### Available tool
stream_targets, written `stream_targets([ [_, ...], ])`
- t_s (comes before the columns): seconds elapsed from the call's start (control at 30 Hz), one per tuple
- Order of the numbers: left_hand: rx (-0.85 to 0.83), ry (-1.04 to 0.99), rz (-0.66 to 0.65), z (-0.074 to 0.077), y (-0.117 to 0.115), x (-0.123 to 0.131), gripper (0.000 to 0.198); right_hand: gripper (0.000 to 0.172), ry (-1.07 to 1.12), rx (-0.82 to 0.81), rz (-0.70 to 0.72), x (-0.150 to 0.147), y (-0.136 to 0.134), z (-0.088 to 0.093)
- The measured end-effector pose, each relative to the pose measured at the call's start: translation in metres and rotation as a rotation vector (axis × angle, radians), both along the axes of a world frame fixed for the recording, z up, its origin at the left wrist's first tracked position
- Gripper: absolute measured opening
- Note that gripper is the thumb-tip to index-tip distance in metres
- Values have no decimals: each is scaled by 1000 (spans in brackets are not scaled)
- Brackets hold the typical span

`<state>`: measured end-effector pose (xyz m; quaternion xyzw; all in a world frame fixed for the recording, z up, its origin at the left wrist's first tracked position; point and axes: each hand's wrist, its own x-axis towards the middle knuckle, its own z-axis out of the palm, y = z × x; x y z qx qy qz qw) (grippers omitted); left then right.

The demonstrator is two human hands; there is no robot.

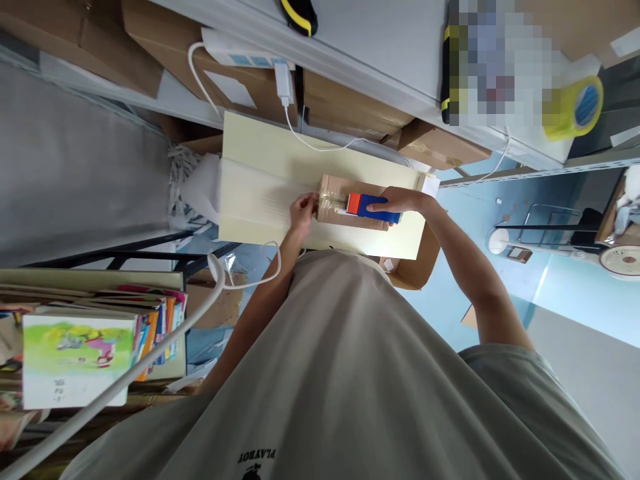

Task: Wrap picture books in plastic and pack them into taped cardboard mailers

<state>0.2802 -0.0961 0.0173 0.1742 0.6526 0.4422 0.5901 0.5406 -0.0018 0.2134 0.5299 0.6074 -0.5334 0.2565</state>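
Light-blue floor spreads behind a cream counter, which sits close against the front of the wearer's shirt in the head view. On the counter, right of its middle, lies a small brown cardboard box with shiny clear tape near its left end. The right hand is closed around a blue-and-orange tape dispenser lying over the box. The left hand has its fingers bent against the box's left end; whether they pinch anything is too small to tell.

To tape neatly, I would brace that end firmly, line the dispenser up with the length of the box, and pull slowly at even tension, smoothing the tape flat so it does not wrinkle or drift sideways.

Beyond the counter's far edge stand larger cartons, with a white power strip and a plugged-in charger near them. A grey shelf above carries a yellow tape roll. Stacked books fill the lower left, and a white fan shows at the far right.
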Motion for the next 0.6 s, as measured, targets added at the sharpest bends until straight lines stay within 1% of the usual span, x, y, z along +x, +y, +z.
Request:
stream_targets([
  [0.07, 39, 109, -22, -6, -4, -2, 43, 62, -18, 25, 16, 0, 1, 0],
  [0.13, 67, 251, -35, -6, -4, -6, 55, 61, -26, 43, 20, 0, 3, -1],
  [0.17, 104, 324, -39, -3, -2, -7, 62, 61, -29, 51, 22, 0, 3, -3],
  [0.23, 254, 447, -70, 8, 3, -4, 70, 59, -20, 72, 21, 1, 3, -7],
  [0.27, 356, 487, -115, 15, 6, 0, 70, 58, -6, 80, 17, 2, 3, -9],
  [0.33, 534, 517, -259, 32, 13, 12, 66, 57, 40, 77, -9, 4, 2, -14],
  [0.4, 610, 525, -429, 45, 16, 24, 64, 59, 78, 47, -52, 7, 1, -19],
  [0.5, 579, 647, -640, 55, 15, 34, 68, 63, 119, -23, -89, 13, -1, -22],
  [0.6, 508, 804, -778, 55, 11, 32, 74, 68, 168, -92, -54, 15, -3, -17],
])
